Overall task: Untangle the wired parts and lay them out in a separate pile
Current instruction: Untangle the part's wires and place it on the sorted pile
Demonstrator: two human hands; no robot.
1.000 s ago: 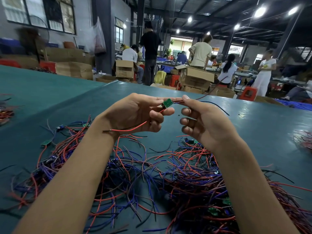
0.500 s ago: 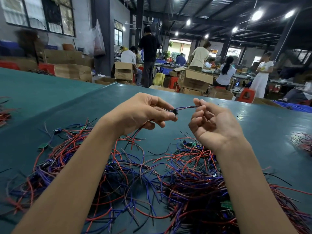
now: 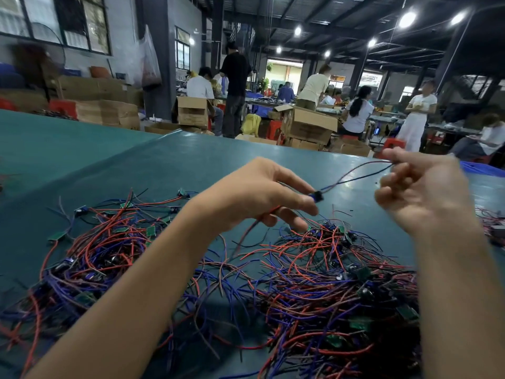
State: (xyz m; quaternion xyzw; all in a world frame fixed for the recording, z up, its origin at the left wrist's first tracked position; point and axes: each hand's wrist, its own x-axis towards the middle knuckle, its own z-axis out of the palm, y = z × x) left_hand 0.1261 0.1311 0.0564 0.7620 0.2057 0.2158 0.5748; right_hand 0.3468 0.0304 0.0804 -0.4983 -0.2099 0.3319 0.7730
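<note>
Head: wired part (image 3: 317,197) spans left hand (image 3: 259,192), right hand (image 3: 420,192).

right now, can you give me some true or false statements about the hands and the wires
1. The left hand pinches a small dark part at its fingertips. True.
2. Thin wires run from that part across to the right hand. True.
3. Both hands are buried in the heap of wires. False: both are raised above it.
4. The heap is all yellow and white wires. False: they are red, blue and black.
5. The table is teal green. True.
</note>
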